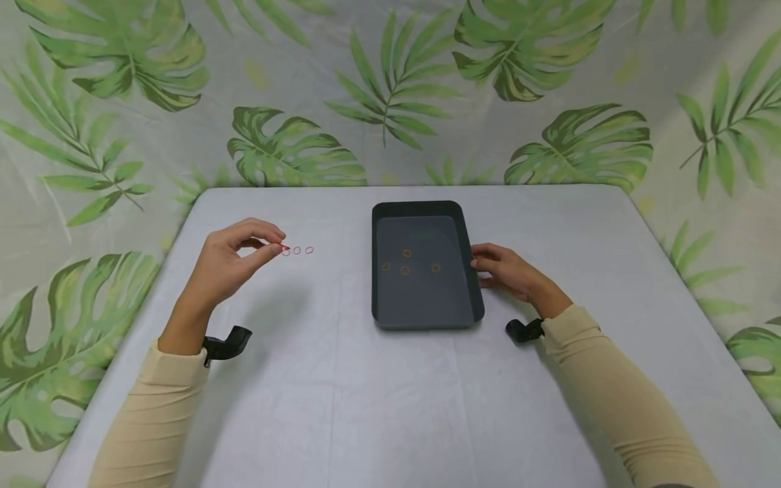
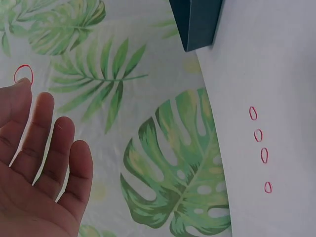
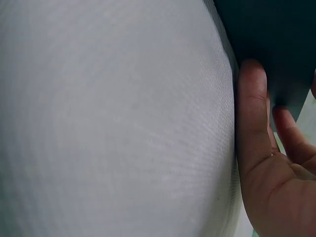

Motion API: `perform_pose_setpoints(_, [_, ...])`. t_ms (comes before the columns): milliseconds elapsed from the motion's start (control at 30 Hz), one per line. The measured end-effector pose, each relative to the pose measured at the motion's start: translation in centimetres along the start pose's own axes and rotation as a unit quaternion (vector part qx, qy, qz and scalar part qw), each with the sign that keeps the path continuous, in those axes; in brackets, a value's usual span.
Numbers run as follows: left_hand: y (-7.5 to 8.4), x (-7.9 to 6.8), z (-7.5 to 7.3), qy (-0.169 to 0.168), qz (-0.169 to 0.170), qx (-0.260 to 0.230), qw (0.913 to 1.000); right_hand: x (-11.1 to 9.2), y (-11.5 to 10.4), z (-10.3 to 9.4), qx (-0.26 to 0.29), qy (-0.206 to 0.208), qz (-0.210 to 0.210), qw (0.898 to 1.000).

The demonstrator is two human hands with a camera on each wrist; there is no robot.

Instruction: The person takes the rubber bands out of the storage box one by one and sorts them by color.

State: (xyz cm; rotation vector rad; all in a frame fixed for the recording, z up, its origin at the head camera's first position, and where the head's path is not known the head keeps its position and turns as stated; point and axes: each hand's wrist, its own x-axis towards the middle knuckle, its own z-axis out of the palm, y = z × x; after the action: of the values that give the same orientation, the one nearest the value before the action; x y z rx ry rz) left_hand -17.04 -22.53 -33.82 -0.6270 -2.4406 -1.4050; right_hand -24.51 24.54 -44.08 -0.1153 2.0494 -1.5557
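1. Thumb and forefinger of the left hand (image 1: 228, 264) pinch a thin red ring (image 2: 23, 66) above the counter (image 1: 390, 407); the left wrist view shows the loop jutting past the thumb tip. A fingertip pinch probably suits something so slight, since a whole-hand grip would hide it.
2. The remaining fingers of that hand stand apart, perhaps to keep them out of the pinch's way.
3. Red rings (image 2: 264, 155) lie on the counter near the left hand, towards its 3 o'clock in the head view. Four show in the left wrist view, in a loose row, none touching; such gaps likely let each be taken singly.
4. Farther out at 3 o'clock stands the dark tray (image 1: 427, 308), long sides running roughly from 6 to 12, seemingly central so both arms reach it.
5. Four yellow-orange rings (image 1: 407, 253) lie scattered on its floor, one close to the 9 o'clock wall.
6. At the tray's 3 o'clock side, the right hand (image 1: 509, 271) sets slightly spread fingers against the outer wall, apparently steadying it. Whether a fingertip hooks the rim, I cannot tell.
7. Leaf-patterned fabric (image 1: 396, 88) hangs beyond, at 12 o'clock.
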Motion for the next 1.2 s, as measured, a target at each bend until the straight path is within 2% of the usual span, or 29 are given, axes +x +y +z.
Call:
perform_pose_setpoints(267, [-0.6,-0.8,-0.5,0.012,-0.011,0.009,0.9998,0.1,0.0,0.0,0.005,-0.005,0.002,1.0])
perform_pose_setpoints(433, [-1.7,-1.0,-0.7,0.031,-0.017,0.04,0.9986,0.1,0.1,0.0,0.004,-0.006,0.0,1.0])
perform_pose_setpoints(567, [-3.6,-0.9,-1.1,0.043,-0.035,0.098,0.9937,0.2,0.1,0.1,0.002,-0.003,0.001,1.0])
perform_pose_setpoints(733, [-6.6,-0.6,-1.9,0.029,-0.088,0.171,0.981,0.2,0.0,0.0,0.003,0.0,-0.001,1.0])
perform_pose_setpoints(900, [-9.2,-0.4,-2.7,0.01,-0.14,0.201,0.9695,0.1,0.0,0.0,-0.001,-0.003,-0.004,1.0])
perform_pose_setpoints(1200, [-12.5,0.8,-3.5,-0.015,-0.18,0.232,0.9558,-0.1,-0.3,0.0,0.0,-0.007,-0.005,1.0])
